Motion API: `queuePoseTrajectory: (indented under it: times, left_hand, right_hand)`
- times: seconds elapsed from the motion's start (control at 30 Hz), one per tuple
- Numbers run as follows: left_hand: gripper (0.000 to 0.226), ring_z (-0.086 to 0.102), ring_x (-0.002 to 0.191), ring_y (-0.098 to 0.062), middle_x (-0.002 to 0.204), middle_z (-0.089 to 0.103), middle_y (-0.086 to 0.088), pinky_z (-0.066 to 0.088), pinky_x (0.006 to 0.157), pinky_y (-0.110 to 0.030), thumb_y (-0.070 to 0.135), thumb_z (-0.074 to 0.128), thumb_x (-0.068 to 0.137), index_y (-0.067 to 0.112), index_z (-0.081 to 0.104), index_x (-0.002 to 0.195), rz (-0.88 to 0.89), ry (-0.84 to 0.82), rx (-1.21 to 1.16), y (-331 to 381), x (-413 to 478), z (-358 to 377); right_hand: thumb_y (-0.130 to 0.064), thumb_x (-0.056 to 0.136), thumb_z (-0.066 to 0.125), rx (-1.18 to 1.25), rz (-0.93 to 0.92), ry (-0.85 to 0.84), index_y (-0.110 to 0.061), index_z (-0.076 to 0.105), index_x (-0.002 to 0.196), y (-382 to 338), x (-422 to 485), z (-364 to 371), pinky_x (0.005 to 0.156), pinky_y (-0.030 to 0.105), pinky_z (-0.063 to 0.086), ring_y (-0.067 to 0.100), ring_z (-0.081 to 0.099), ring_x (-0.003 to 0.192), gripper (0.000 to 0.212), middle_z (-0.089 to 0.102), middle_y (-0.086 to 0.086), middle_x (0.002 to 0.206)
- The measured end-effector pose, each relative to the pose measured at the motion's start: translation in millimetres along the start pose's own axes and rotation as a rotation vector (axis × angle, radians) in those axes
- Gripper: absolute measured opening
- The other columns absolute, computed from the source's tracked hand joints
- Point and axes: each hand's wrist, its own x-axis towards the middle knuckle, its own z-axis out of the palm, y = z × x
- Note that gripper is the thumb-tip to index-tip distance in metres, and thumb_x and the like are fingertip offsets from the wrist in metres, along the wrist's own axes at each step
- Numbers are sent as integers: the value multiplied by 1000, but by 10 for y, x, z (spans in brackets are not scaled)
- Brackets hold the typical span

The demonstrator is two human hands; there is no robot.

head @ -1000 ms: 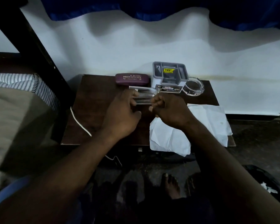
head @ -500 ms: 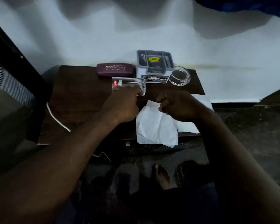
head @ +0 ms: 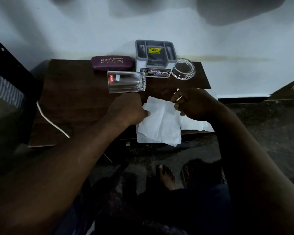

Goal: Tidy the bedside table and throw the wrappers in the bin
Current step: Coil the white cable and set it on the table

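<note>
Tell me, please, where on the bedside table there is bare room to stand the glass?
The table is bare on its left half, between the white cable and the glass, in front of the spectacle case. The back edge is crowded with case, organiser and glass bowl; the white paper held by the left hand and right hand covers the front right.

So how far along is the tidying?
Done: the case, organizer and bowl sit in a row by the wall. In hand: both hands grip the paper, the left hand at its left edge, the right hand at its top right. Left: the glass lies on its side, a cable trails over the left of the table, and the paper is not binned; no bin shows.
</note>
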Motion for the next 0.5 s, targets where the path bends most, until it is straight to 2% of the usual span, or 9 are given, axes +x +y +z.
queuePoseTrajectory:
  times: [0.07,0.2,0.3,0.37,0.5]
  left_hand:
    - [41,66,94,-22,102,71,-1,50,75,-34,56,79,78,19,72,95,-25,-16,-12,39,27,22]
    - [41,67,96,-25,102,71,-4,48,73,-31,54,83,73,18,70,90,-72,-70,-28,100,69,36]
    - [35,67,95,-24,104,72,-4,49,73,-31,45,82,73,16,72,91,-82,-63,-54,149,80,16]
    - [31,67,95,-23,102,72,-4,51,76,-32,39,82,78,13,75,94,-84,-56,-136,202,59,-29]
    - [24,66,83,-19,93,72,-6,49,66,-28,21,88,75,8,73,89,-178,-73,-499,245,26,-58]
  right_hand:
    - [-8,91,66,3,36,35,-20,75,109,90,2,-20,86,32,54,27,72,104,24,75,5,113]
    - [-9,92,64,19,118,2,-24,74,111,231,-9,-20,71,30,57,26,75,88,26,74,9,112]
    - [-9,91,66,22,112,-30,-26,74,108,277,13,18,84,37,61,25,75,84,25,74,9,112]
    - [-9,91,67,42,110,-45,-27,74,106,287,24,28,87,36,61,24,75,83,25,73,8,111]
    - [-10,90,68,72,100,-53,-28,74,106,285,46,45,88,41,62,26,74,88,25,72,8,115]
